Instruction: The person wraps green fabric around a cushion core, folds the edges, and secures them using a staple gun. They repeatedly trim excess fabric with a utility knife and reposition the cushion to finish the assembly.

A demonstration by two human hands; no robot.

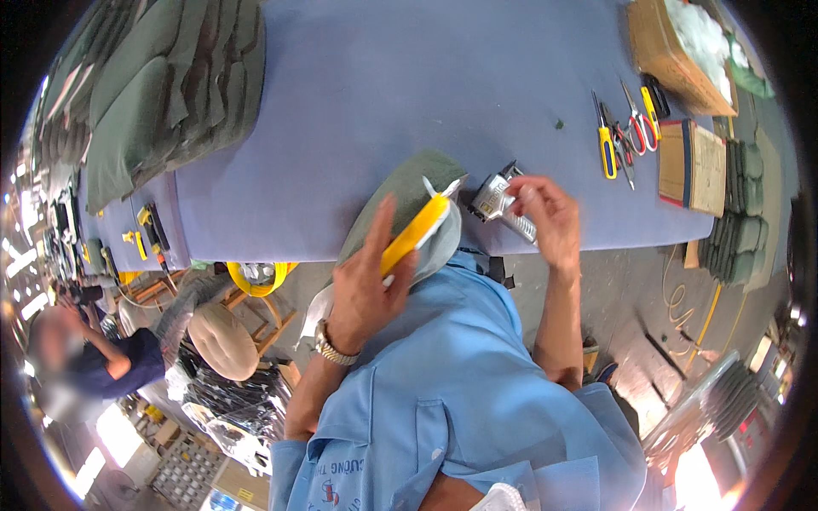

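Observation:
My left hand (365, 285) closes round a long yellow-and-white piece (416, 234), its exact kind unclear. This lies over a dark green fabric-covered cushion (399, 189) at the table's near edge, partly hidden by the hand. White strips stick up by the yellow end. To the right, a silver tool that looks like a staple gun (492, 198) rests on the table. Right over its handle is my right hand (550, 217), fingers curled together in a pinch; whatever they hold, if anything, is too small to make out.
Green padded pieces (175, 94) are stacked at the far left of the blue table (409, 94). Yellow-handled screwdriver (607, 152), red-handled scissors (639, 132) and a box (692, 166) lie right. A carton (677, 60) stands behind. Another person (111, 349) is at left.

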